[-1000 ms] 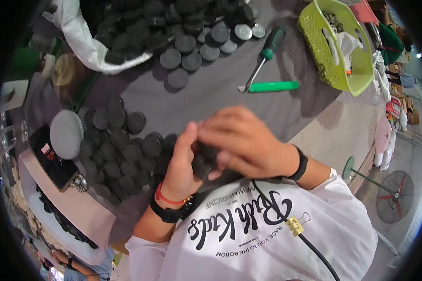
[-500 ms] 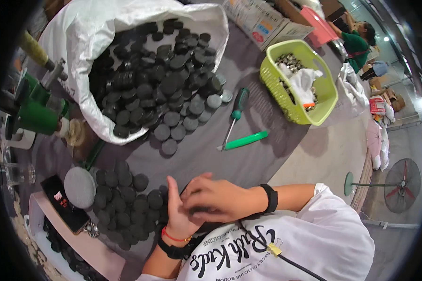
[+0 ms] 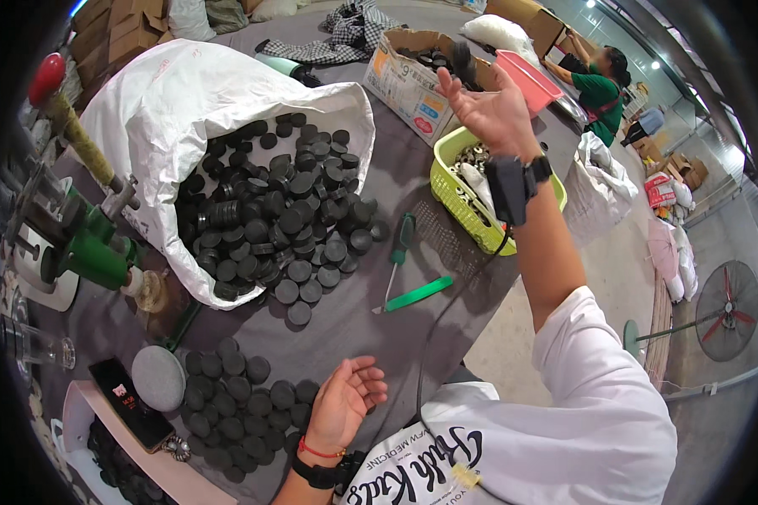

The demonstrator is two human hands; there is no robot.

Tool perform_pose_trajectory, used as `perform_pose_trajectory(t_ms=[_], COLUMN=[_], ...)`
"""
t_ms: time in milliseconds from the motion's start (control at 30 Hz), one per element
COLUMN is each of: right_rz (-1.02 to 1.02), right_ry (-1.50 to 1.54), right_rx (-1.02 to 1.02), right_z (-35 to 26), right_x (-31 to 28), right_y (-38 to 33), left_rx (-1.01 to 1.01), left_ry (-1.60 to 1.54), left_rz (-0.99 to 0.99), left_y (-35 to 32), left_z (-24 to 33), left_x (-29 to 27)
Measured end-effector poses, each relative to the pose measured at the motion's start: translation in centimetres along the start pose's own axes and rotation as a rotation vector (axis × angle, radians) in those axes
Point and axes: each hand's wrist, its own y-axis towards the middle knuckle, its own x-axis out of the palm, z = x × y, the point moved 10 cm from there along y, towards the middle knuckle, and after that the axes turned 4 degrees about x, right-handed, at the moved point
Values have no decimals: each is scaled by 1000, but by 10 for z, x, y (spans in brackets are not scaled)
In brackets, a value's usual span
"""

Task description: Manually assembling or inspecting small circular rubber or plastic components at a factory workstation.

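Note:
My right hand [image 3: 493, 114] is stretched out over the far side, palm up and fingers spread, with nothing in it. Just past its fingertips, blurred black discs [image 3: 463, 63] show over a cardboard box [image 3: 403, 93] that holds more dark pieces. My left hand [image 3: 345, 402] hovers low by my shirt, fingers apart and slightly curled, with no object visible in it. Beside it lies a spread of flat black discs [image 3: 240, 412] on the grey cloth. A white woven sack [image 3: 135, 109] lies open, with a large heap of black discs [image 3: 286, 210] spilling from its mouth.
A green-handled screwdriver [image 3: 403, 240] and a green cutter [image 3: 421, 293] lie mid-table. Near my right forearm stands a lime-green basket [image 3: 459, 202] of metal parts. To the left are a green hand press [image 3: 93, 252], a phone [image 3: 130, 404] and a grey round stone [image 3: 158, 379]. A co-worker [image 3: 602, 97] sits beyond.
My right hand has left my left hand and swung far forward to the cardboard box, now spread. Blurred discs appear over the box. My left hand stays low, and the head view has shifted.

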Motion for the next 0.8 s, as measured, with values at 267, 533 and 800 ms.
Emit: perform_pose_trajectory(t_ms=[267, 533, 800], right_rz=[-259, -169, -279], right_ry=[-1378, -2276, -1885], right_rx=[116, -281, -173], right_z=[140, 190, 199], right_x=[14, -3, 22], right_y=[-27, -42, -97], left_rx=[24, 14, 50], left_ry=[20, 9, 52], left_rz=[-4, 31, 22], left_y=[1, 0, -3], left_z=[5, 5, 7], left_x=[3, 1, 0])
